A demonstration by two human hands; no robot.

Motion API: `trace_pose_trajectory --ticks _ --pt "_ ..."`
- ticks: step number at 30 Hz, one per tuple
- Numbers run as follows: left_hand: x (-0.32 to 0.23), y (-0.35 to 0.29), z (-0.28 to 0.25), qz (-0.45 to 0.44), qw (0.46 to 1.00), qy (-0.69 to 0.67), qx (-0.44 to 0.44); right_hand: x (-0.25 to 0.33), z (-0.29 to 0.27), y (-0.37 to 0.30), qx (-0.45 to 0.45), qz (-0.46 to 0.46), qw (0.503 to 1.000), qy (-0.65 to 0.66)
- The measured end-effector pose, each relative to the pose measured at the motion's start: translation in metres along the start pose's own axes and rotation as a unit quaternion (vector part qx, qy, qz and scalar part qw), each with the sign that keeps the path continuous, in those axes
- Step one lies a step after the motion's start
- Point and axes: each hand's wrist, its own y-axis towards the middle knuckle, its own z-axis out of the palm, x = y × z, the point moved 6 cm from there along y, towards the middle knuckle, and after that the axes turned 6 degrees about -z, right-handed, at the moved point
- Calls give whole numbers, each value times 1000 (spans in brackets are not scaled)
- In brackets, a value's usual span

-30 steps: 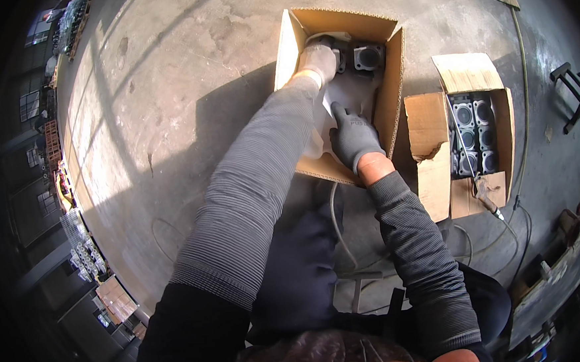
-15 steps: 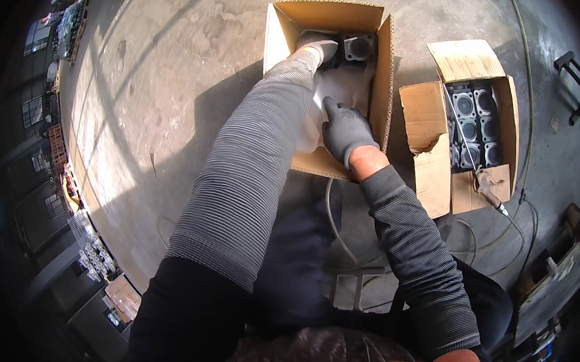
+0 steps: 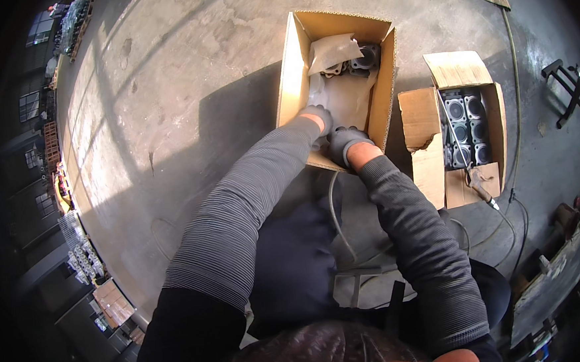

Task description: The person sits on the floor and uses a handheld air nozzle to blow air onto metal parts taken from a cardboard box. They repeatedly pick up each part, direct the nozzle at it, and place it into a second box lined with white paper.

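A tall cardboard box [image 3: 288,81] stands open in front of me. At its far end lie dark round metal engine parts that look like cylinders [image 3: 365,58], partly covered by a tan paper sheet [image 3: 332,52]. A pale translucent sheet [image 3: 348,98] spreads over the middle. My left hand [image 3: 319,117], in a grey glove, is inside the near left part, fingers curled down at the sheet's edge. Close beside it, almost touching, my gloved right hand [image 3: 350,142] is bent closed at the near wall. The fingertips of both hands are largely hidden.
To the right stands a smaller open carton [image 3: 424,153] with several similar round metal parts in rows. An air blow gun [image 3: 482,188] with a hose rests on its near flap. A black metal stand [image 3: 562,91] and a hose [image 3: 515,101] lie farther right on the concrete floor.
My left hand has come back from the far parts to the near end of the box. The tan sheet now covers the far left parts. My right hand has drawn slightly nearer and curled.
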Motion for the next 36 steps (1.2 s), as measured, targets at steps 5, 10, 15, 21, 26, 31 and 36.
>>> trace_pose_trajectory --ticks 5,10,15,21,26,31,36 --pt "2 20 32 -20 991 56 -117 16 3 -14 18 -87 994 -65" --pt "-8 12 2 20 983 -1 -180 21 -20 -32 -45 -84 995 30" --pt "-37 -5 2 139 990 37 -1 -29 -97 -85 -217 -149 936 234" --pt "-55 16 35 89 993 -69 25 -86 -178 -146 -294 -118 893 320" --pt "-55 11 32 183 977 67 84 -141 -169 -215 -245 -111 937 225" --pt "-43 -4 1 106 991 84 23 -252 -111 -306 -290 38 928 233" --pt "-67 5 16 114 993 8 9 -288 -2 -309 -264 53 960 -82"
